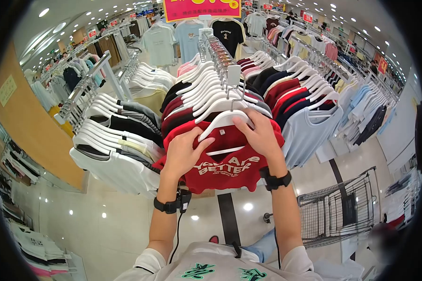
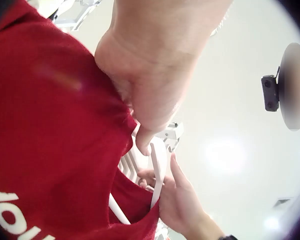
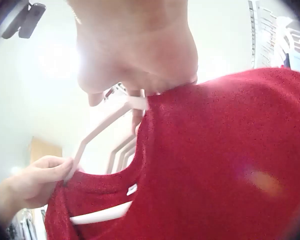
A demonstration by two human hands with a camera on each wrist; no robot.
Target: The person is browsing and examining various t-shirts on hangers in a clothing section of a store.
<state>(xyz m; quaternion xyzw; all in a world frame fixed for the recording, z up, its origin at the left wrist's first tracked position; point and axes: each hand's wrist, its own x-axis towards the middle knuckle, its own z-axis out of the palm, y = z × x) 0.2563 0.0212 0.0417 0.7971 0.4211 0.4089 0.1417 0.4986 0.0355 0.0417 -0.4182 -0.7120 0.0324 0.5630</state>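
A red knit top point(image 1: 225, 171) with white lettering hangs on a white hanger point(image 1: 226, 122) at the front of the middle rack. On its left shoulder side, my left hand point(image 1: 183, 152) pinches the hanger and the neckline, thumb in front. My right hand point(image 1: 260, 133) grips the other shoulder of the hanger and top, its thumb lying on the hanger's arm. The right wrist view shows the left hand point(image 3: 37, 180) with fingers and thumb closed at the collar. In the left wrist view the right hand point(image 2: 182, 202) is beside the hanger, its fingers partly behind it.
More tops on white hangers point(image 1: 211, 84) fill the rail behind. White and dark tops point(image 1: 103, 161) hang at left, a light blue top point(image 1: 314, 129) at right. A wire shopping cart point(image 1: 337, 210) stands at lower right. A pink sign point(image 1: 201, 9) tops the rack.
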